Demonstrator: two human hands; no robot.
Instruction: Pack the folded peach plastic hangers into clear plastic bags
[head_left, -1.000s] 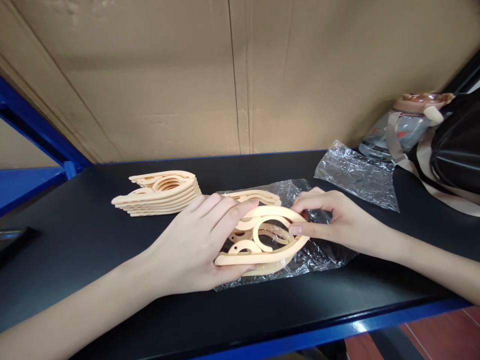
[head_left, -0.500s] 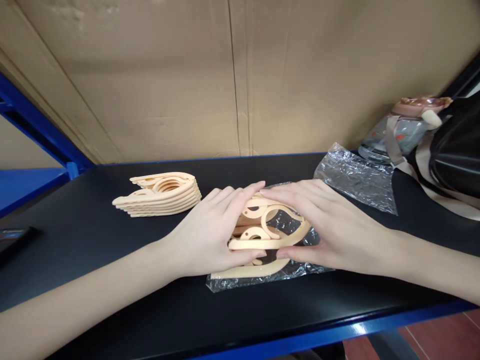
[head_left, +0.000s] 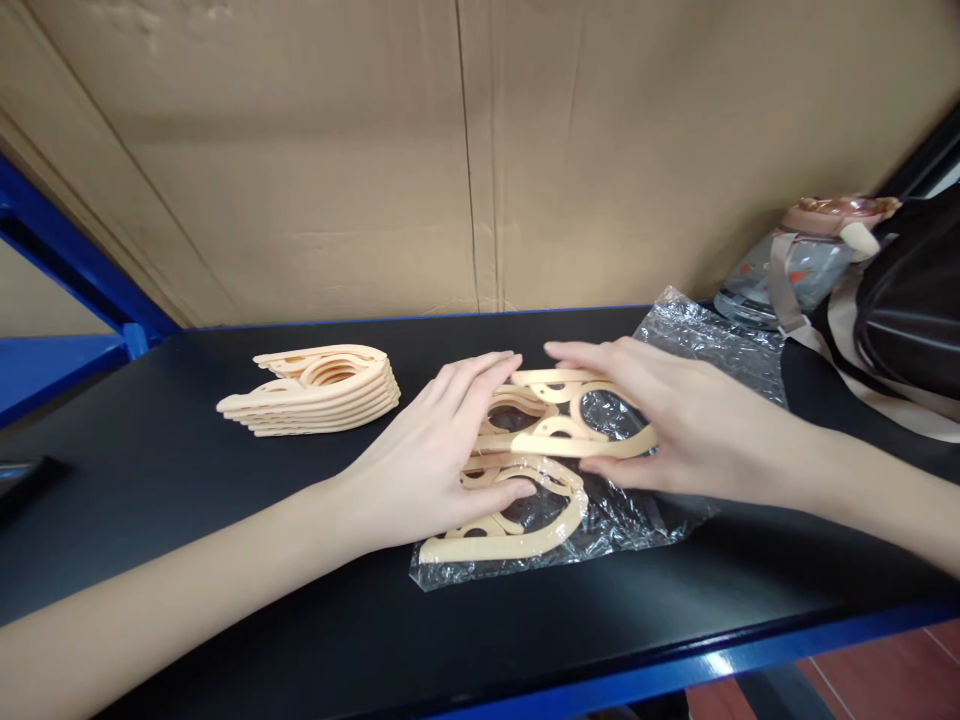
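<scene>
My right hand (head_left: 652, 410) grips a folded beige plastic hanger (head_left: 555, 445) by its rounded end, thumb below and fingers above. My left hand (head_left: 442, 460) is open at the hangers' left side, its fingers stretched out behind and its thumb apart in front. Between them, one folded hanger (head_left: 566, 520) lies in or under a clear plastic bag (head_left: 645, 530), and another hanger (head_left: 517, 400) sits just behind, partly covered by my left fingers. A neat stack of folded beige hangers (head_left: 330, 400) stands to the left.
A second clear plastic wrapper (head_left: 720, 340) lies behind my right hand. A strapped water bottle (head_left: 810, 260) leans by a black bag (head_left: 915, 310) at right. A dark flat object (head_left: 22, 475) is at the left edge. Cardboard (head_left: 337, 170) backs the black table (head_left: 315, 640).
My right hand has drawn the hanger to the right, away from my left hand. The left hand's fingers no longer touch the right hand's, and the bagged hanger shows more fully.
</scene>
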